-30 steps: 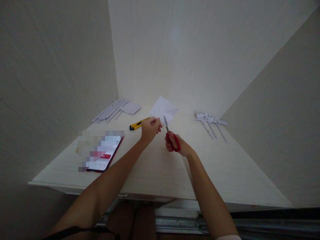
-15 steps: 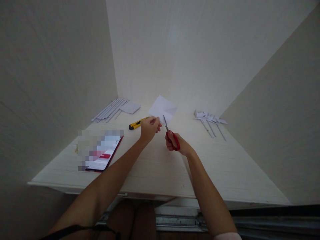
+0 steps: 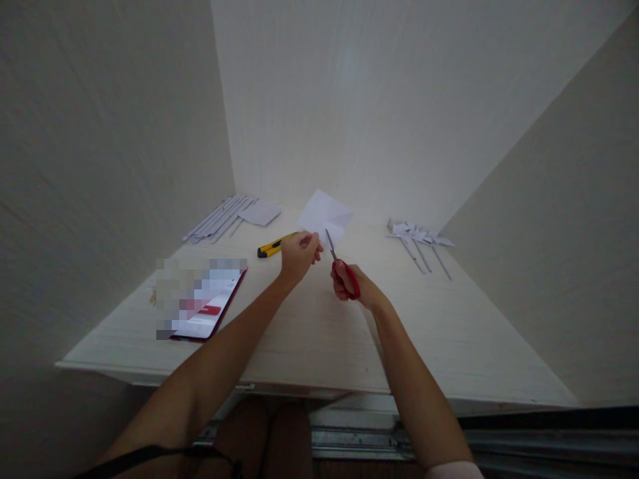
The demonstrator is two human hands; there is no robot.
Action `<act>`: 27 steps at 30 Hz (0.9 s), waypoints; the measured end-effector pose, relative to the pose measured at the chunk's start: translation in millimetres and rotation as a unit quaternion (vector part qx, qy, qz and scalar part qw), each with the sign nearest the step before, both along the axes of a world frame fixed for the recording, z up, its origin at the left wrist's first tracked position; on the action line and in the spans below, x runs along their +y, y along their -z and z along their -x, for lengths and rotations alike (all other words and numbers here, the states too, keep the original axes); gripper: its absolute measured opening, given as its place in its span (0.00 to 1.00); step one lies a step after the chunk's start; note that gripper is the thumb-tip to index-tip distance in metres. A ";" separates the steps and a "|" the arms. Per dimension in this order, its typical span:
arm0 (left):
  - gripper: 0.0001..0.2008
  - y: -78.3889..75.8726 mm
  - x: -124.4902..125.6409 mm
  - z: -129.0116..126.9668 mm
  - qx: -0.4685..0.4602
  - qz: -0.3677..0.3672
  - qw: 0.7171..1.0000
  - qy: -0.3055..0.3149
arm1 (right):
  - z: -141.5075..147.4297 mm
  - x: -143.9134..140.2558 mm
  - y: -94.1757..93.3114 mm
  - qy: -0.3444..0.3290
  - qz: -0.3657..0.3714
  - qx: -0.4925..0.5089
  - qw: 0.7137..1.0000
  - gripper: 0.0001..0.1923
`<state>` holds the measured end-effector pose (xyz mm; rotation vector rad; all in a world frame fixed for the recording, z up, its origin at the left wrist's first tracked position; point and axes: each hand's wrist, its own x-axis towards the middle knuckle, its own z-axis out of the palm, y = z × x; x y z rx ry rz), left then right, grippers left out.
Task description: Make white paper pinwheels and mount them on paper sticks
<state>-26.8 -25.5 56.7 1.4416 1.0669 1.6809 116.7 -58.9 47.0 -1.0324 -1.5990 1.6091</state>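
My left hand (image 3: 298, 256) pinches the near corner of a white folded paper square (image 3: 323, 214) and holds it up over the pale wooden table (image 3: 319, 332). In my right hand (image 3: 355, 287) are red-handled scissors (image 3: 341, 265), their metal blades pointing up at the paper's lower edge beside my left fingers. Both hands are close together near the middle of the table.
A yellow and black utility knife (image 3: 272, 247) lies just left of my left hand. Rolled paper sticks and a paper sheet (image 3: 227, 217) lie at the back left, paper pinwheels (image 3: 420, 241) at the back right. A phone-like flat device (image 3: 202, 303) lies at the front left. Walls close in on three sides.
Almost nothing differs; the scissors and paper stay together, with my right hand shifted very slightly.
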 end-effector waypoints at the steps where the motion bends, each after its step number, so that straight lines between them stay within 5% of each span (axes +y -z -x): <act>1: 0.15 0.1 0.1 0.0 -0.001 0.001 1.000 0.000 | 0.1 -0.2 -0.2 0.003 -0.001 -0.003 1.000 0.25; 27: 0.15 3.4 1.8 0.5 0.015 0.001 1.000 -0.003 | -2.5 1.0 0.6 0.041 -0.057 -0.082 0.994 0.25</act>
